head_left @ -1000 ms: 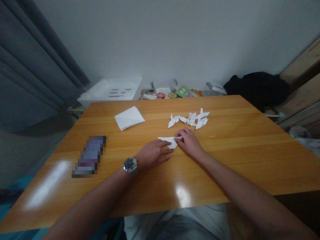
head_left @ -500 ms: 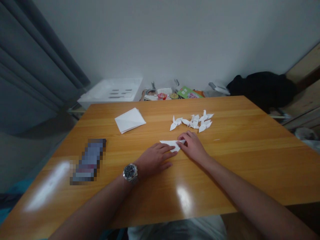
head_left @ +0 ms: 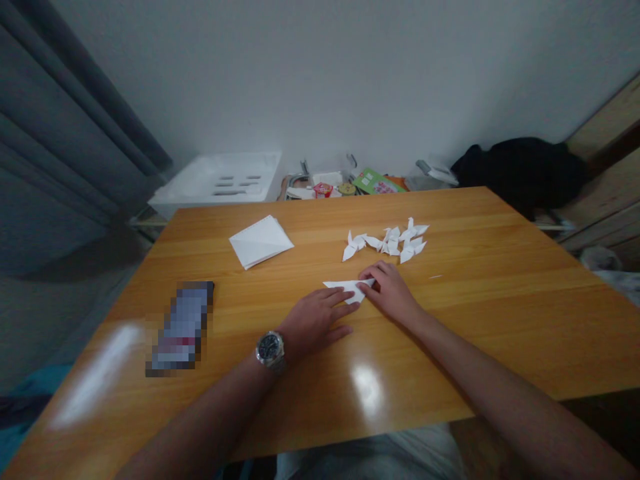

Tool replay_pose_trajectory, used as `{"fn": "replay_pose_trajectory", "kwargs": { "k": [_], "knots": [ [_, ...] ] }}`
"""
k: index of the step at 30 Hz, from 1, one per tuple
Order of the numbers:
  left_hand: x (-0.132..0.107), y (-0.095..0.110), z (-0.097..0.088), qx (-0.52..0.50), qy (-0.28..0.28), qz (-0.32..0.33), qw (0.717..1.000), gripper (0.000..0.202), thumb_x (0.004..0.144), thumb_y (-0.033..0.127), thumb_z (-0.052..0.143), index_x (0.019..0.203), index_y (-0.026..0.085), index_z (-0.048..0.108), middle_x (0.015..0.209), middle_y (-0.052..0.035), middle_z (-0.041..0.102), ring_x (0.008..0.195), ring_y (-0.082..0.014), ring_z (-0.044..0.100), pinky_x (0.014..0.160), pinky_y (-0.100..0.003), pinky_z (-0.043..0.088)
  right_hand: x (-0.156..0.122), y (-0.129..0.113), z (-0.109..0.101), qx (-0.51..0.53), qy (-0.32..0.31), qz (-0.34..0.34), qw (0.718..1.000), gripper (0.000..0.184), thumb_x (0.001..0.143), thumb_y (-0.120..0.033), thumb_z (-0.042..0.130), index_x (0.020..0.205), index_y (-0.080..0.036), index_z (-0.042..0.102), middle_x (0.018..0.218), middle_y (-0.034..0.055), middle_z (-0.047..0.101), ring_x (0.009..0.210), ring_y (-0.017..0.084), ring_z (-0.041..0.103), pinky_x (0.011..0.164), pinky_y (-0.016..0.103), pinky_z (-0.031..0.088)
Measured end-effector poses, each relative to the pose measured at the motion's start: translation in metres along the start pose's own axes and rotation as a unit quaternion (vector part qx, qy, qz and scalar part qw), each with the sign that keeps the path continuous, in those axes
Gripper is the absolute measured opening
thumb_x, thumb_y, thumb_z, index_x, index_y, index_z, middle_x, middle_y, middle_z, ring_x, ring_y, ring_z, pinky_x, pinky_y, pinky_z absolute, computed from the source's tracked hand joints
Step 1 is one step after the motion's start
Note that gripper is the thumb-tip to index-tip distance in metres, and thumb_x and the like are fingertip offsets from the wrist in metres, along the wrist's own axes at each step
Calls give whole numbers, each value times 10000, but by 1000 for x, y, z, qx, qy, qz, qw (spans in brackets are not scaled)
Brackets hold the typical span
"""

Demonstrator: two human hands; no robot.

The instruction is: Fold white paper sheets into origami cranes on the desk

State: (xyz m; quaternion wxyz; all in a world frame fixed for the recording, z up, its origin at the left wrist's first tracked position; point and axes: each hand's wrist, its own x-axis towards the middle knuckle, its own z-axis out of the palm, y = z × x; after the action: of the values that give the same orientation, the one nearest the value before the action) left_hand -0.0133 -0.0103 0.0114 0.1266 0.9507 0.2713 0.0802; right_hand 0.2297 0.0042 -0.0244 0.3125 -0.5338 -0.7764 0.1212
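Observation:
A folded piece of white paper [head_left: 355, 288], roughly triangular, lies on the wooden table [head_left: 320, 400] under both hands. My left hand [head_left: 320, 320], with a metal watch [head_left: 270, 349] at its wrist, lies flat with fingers spread, its fingertips pressing on the paper. My right hand [head_left: 390, 290] pinches the paper's right corner between thumb and fingers. Just beyond, several folded paper cranes [head_left: 393, 241] sit in a loose group. A stack of white paper sheets [head_left: 260, 241] rests at the back left.
A phone [head_left: 183, 327], blurred out, lies on the table's left side. Behind the table stand a white tray-like box [head_left: 215, 180] and assorted small items with a green packet [head_left: 377, 181]. A dark cloth heap [head_left: 525, 173] is at the right. A thin white strip [head_left: 437, 277] lies right of my hand.
The view has shifted slightly. My hands keep nearly the same pose on the paper, the left fingers flat and the right pinching the corner.

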Motion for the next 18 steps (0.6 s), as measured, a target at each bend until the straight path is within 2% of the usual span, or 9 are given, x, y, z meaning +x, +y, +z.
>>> {"fn": "replay_pose_trajectory", "kwargs": {
  "k": [5, 8, 10, 14, 18],
  "knots": [
    [2, -1, 4, 16, 17, -23, 999, 469, 982, 488, 499, 1408, 294, 515, 1506, -31, 489, 1388, -258, 436, 1159, -467, 317, -1, 0, -1, 26, 18, 11, 999, 157, 925, -298, 624, 1052, -210, 659, 1013, 83, 596, 1008, 260, 556, 921, 421, 461],
    [3, -6, 5, 24, 20, -38, 999, 479, 979, 504, 495, 1411, 295, 511, 1511, -35, 484, 1389, -260, 436, 1162, -475, 298, -4, -2, -3, 30, 40, -2, 999, 241, 941, -291, 592, 1169, -231, 640, 1125, 102, 560, 1095, 271, 541, 984, 453, 451],
    [3, -9, 4, 26, 23, -40, 999, 470, 984, 495, 487, 1410, 298, 511, 1519, -35, 474, 1393, -254, 432, 1161, -465, 298, -6, -3, -7, 18, 40, -21, 999, 277, 958, -298, 564, 1221, -249, 636, 1132, 105, 554, 1089, 271, 541, 971, 459, 462],
    [3, -10, 3, 26, 23, -37, 999, 463, 994, 475, 475, 1422, 300, 497, 1518, -30, 476, 1392, -245, 433, 1148, -449, 314, -11, -3, -18, -23, -36, -93, 995, 330, 991, -338, 521, 1289, -256, 637, 1044, 96, 585, 991, 252, 542, 887, 429, 479],
    [2, -9, 2, 29, 30, -34, 999, 473, 993, 468, 483, 1433, 295, 487, 1511, -44, 484, 1382, -252, 445, 1143, -450, 321, -11, -1, -25, -64, -131, -170, 975, 352, 999, -376, 509, 1304, -267, 645, 983, 89, 598, 927, 240, 531, 846, 410, 461]
  ]
}}
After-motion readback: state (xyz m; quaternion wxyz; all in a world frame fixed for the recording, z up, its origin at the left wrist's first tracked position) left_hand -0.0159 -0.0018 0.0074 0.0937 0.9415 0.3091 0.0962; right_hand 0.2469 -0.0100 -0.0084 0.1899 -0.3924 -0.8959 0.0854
